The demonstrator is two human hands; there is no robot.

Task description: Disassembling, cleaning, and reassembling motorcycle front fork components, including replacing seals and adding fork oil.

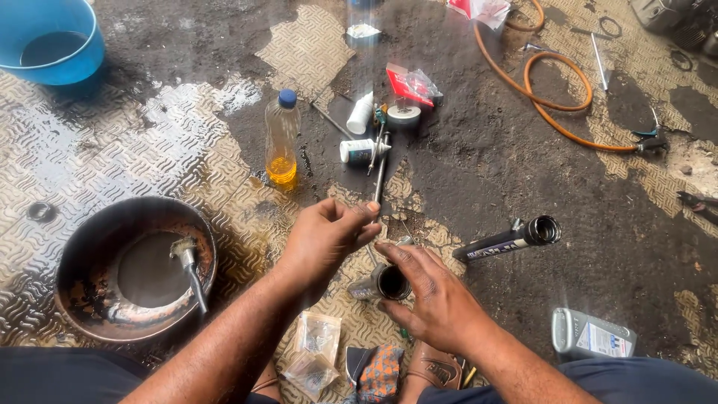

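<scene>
A person's left hand (329, 236) pinches its grip nearly closed around something too small to make out, thumb and fingertips pressed together just above a short metal tube (383, 282). The right hand (430, 292) cups that tube with fingers loosely curled, its grip partly open, thumb and forefinger touching the tube's dark open mouth. The tube lies on the floor (134, 142), oil-stained chequer plate, wet and grimy. A second, longer tube (508, 241) lies just to the right. To the left, a rusty round pan (82, 299) holds dark liquid and a brush (191, 273). Beyond the hands stand a plastic bottle (282, 138) of amber fluid, a roll of tape (404, 114) and a blue bucket (52, 45). An orange hose (557, 97) loops across the floor; a grey oil can (591, 335) lies near the right knee.
</scene>
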